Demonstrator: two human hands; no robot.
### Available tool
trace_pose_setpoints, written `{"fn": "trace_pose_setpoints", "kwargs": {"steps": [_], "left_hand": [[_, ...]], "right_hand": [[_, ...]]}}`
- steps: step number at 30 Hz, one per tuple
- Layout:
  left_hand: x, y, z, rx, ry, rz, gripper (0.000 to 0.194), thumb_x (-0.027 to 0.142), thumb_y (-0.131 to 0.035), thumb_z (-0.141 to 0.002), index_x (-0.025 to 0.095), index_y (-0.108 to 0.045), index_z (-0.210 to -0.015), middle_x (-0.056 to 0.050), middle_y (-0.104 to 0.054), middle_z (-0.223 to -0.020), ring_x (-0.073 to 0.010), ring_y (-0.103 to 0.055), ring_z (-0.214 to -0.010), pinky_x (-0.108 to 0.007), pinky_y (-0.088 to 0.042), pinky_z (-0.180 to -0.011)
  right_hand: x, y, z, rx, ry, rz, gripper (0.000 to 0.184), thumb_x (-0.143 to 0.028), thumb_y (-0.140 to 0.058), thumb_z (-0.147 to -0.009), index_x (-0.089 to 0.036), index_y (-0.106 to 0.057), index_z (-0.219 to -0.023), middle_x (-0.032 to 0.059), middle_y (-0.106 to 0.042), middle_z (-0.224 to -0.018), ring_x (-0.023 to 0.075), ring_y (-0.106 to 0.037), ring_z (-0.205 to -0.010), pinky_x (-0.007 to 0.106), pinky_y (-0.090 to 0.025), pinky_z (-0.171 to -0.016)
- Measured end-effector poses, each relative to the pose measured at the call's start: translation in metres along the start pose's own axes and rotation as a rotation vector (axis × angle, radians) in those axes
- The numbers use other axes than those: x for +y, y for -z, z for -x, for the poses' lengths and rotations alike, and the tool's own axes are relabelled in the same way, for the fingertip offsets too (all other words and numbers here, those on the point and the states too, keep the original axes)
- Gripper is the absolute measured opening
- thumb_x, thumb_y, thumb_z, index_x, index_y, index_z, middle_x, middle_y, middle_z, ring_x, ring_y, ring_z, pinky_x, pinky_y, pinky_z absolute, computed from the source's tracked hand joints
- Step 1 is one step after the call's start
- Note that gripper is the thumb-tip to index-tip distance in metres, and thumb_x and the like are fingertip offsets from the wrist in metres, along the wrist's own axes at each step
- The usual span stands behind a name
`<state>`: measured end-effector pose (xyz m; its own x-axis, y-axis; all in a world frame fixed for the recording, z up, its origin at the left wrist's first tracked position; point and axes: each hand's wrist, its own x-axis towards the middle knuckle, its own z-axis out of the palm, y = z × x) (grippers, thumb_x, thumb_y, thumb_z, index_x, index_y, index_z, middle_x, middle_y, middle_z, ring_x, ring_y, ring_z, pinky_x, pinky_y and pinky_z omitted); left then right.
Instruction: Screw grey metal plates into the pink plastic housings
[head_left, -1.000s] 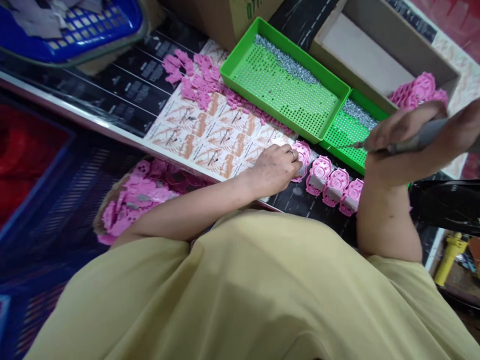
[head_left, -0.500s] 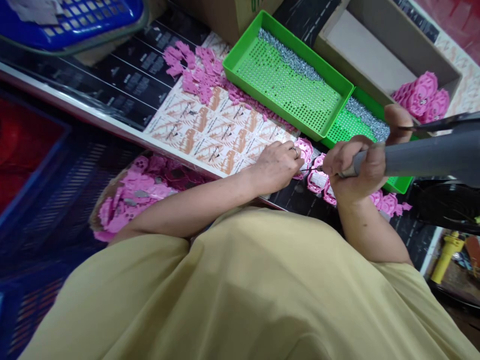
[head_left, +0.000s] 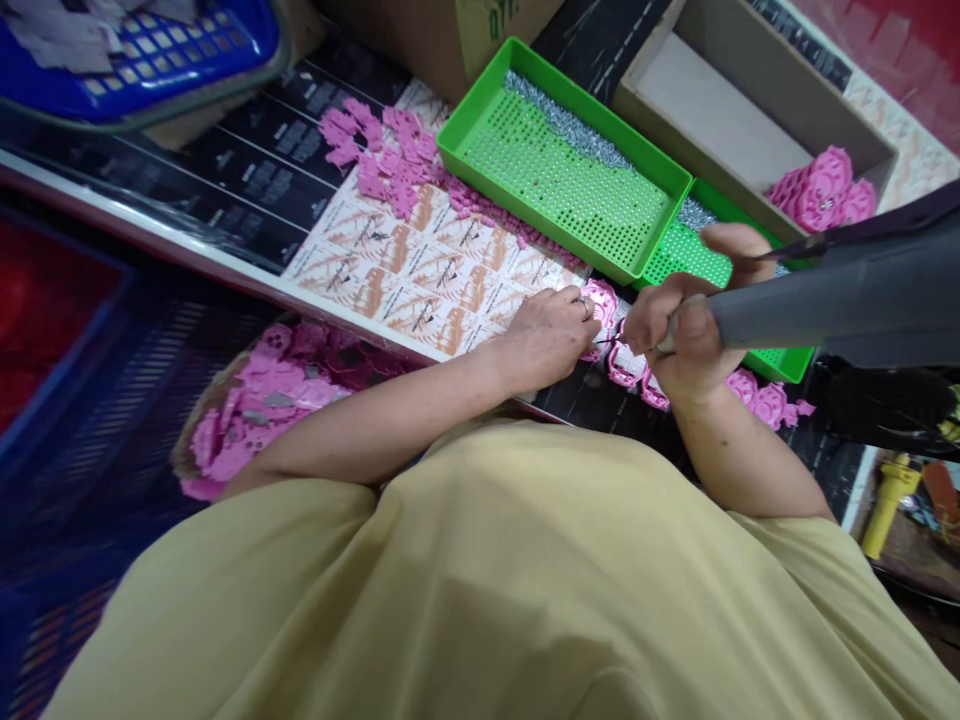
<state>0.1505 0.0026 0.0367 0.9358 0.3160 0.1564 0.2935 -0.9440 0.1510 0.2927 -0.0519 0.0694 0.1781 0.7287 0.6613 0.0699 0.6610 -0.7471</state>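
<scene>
My right hand [head_left: 690, 325] is wrapped around a grey power screwdriver [head_left: 810, 310], whose thin dark bit points left. The bit's tip is at a pink plastic part [head_left: 601, 305] at the left end of a row on the table. Resting on that part's left side is my left hand [head_left: 551, 335], with a ring on one finger; its fingers are bent and the fingertips are hidden. Other pink parts [head_left: 624, 362] of the row continue right, partly behind my right hand. Beyond the hands lies a green perforated tray [head_left: 555, 190] with small silver screws [head_left: 570, 122].
A second green tray [head_left: 780, 362] sits under the screwdriver. Behind it, a cardboard box [head_left: 750, 130] contains stacked pink parts [head_left: 825, 195]. Loose pink pieces [head_left: 390, 160] lie left of the trays. A blue basket [head_left: 255, 50] stands far left. Below the table edge is a container of pink parts [head_left: 262, 400].
The view has shifted slightly, so the trays and box appear a little further left. Both hands keep their places at the pink part, and the screwdriver looks slightly tilted compared with before.
</scene>
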Motion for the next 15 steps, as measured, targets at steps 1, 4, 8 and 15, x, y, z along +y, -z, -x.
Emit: {"fn": "trace_pose_setpoints", "kwargs": {"steps": [1,4,8,15], "left_hand": [[-0.001,-0.001,0.001,0.017,-0.012,-0.002,0.011,0.017,-0.063,-0.091,0.017,-0.074,-0.092,-0.006,-0.072,-0.089,-0.0237,-0.063,-0.095,-0.034,-0.045,-0.068],[-0.003,-0.006,0.003,0.061,-0.032,-0.011,0.011,0.018,-0.064,-0.092,0.017,-0.075,-0.094,-0.007,-0.074,-0.091,-0.0239,-0.064,-0.092,-0.035,-0.046,-0.067],[-0.005,-0.007,0.004,0.090,-0.046,-0.008,0.013,0.023,-0.064,-0.093,0.016,-0.075,-0.093,-0.007,-0.075,-0.090,-0.0240,-0.064,-0.090,-0.035,-0.047,-0.067],[-0.005,-0.006,0.005,0.086,-0.042,0.012,0.013,0.018,-0.063,-0.090,0.015,-0.075,-0.095,-0.008,-0.075,-0.091,-0.0245,-0.065,-0.090,-0.034,-0.049,-0.067]], "right_hand": [[-0.002,0.004,-0.007,0.036,0.065,-0.008,0.041,-0.041,-0.069,-0.088,-0.045,-0.061,-0.128,-0.0119,-0.041,-0.047,0.0072,-0.031,-0.025,0.020,-0.030,-0.024],[-0.004,0.022,-0.034,0.301,0.237,0.063,0.020,-0.048,-0.065,-0.091,-0.031,-0.072,-0.084,-0.0099,-0.031,-0.041,0.0046,-0.029,-0.024,0.016,-0.026,-0.023],[0.012,0.052,-0.057,0.571,0.250,0.239,0.046,-0.049,-0.072,-0.085,-0.022,-0.051,-0.054,-0.0074,-0.033,-0.040,0.0050,-0.035,-0.029,0.018,-0.028,-0.028],[0.063,0.085,-0.054,0.545,-0.053,0.425,0.062,-0.077,-0.054,-0.084,-0.034,-0.050,-0.128,-0.0119,-0.027,-0.047,0.0097,-0.034,-0.033,0.025,-0.027,-0.038]]}}
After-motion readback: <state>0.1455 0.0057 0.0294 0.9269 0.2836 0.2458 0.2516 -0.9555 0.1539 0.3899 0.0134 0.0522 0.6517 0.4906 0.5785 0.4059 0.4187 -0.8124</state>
